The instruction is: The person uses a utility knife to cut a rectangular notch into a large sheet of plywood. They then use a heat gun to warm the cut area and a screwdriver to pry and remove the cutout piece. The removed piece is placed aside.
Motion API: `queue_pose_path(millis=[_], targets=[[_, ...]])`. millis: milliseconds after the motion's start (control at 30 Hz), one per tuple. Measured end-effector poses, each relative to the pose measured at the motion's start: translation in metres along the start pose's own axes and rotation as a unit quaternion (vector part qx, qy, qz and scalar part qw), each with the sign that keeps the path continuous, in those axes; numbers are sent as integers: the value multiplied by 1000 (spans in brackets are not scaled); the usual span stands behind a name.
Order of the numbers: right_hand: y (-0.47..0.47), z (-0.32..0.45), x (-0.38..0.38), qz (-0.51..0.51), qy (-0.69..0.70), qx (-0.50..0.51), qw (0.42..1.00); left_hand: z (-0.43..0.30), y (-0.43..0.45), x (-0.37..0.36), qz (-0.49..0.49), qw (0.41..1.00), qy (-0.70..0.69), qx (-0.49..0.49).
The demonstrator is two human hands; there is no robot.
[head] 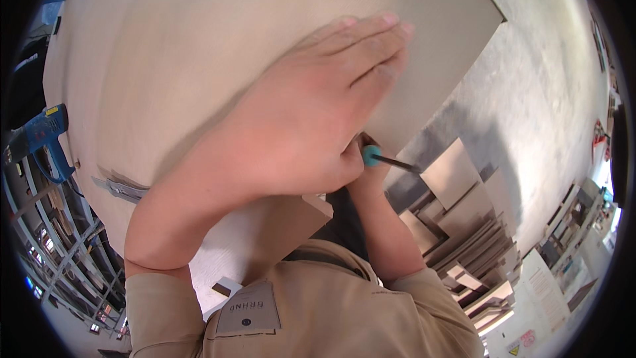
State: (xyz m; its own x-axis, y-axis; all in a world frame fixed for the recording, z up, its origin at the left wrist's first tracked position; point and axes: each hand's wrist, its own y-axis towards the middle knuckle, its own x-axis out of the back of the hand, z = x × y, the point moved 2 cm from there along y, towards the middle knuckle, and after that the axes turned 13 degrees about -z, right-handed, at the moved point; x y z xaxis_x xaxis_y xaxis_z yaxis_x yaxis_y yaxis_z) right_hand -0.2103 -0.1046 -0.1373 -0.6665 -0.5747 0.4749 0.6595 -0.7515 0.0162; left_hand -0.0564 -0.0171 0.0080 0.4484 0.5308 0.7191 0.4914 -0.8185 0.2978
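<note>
My left hand [318, 109] lies palm down on a large pale wood panel [198, 25], its fingers stretched forward and its thumb bent; nothing shows in its grasp. My right hand [372, 176] is beside the left thumb, near the panel's right edge, and mostly hidden by the left hand. At it, a tool with a teal collar or handle end [371, 155] and a thin dark shaft points right, past the panel's edge; my right hand seems closed round it, though the fingers are hidden. A grey metal utility knife [121, 189] lies on the panel, left of my left forearm.
A blue heat gun [49, 139] is at the panel's left edge, above metal racking [74, 238]. Stacked board offcuts [467, 228] stand at right on the concrete floor [536, 84]. Another pale board [278, 223] is close to my torso.
</note>
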Motion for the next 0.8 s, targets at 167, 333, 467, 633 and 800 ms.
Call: queue_pose_path(millis=[167,333,467,633,800], targets=[[7,-17,32,-68,238,-190,950,2,2,2,-1,1000,15,-7],[-30,-5,30,37,132,-105,985,2,2,4,13,1000,15,-23],[-29,1,29,100,124,-59,985,6,2,6,25,999,11,-45],[-10,8,31,56,288,-97,951,14,5,9,2,998,-41,-48],[-8,17,34,123,159,-21,979,13,7,10,9,998,-43,-50]])
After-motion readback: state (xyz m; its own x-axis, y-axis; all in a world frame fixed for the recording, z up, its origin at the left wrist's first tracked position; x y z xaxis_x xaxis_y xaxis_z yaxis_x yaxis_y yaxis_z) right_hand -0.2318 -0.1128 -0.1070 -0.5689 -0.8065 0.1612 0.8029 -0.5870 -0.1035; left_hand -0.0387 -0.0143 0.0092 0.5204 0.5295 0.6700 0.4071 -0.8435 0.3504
